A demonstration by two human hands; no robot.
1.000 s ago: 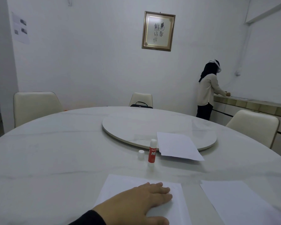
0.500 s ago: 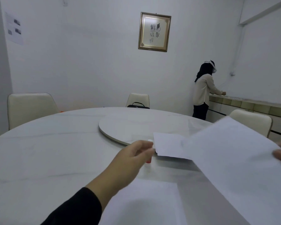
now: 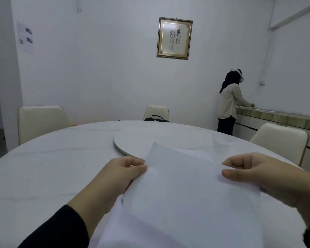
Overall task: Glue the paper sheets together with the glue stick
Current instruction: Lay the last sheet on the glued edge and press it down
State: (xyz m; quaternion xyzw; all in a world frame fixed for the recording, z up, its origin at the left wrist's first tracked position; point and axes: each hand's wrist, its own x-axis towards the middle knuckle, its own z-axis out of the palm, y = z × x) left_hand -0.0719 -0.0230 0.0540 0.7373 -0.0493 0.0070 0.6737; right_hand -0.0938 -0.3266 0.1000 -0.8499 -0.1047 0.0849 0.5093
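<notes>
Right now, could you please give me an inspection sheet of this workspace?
Surface: round white table with a raised turntable.
Job's things: held sheet over a lower sheet; another sheet behind; glue stick not visible.
Clutter: nothing seen.
Grippers: left hand and right hand pinch the held sheet's sides.
Cables: nothing seen.
Surroundings: chairs, black bag, framed picture, person at a counter.

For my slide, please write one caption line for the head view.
Left hand and right hand pinch a white paper sheet above the round table.
</notes>
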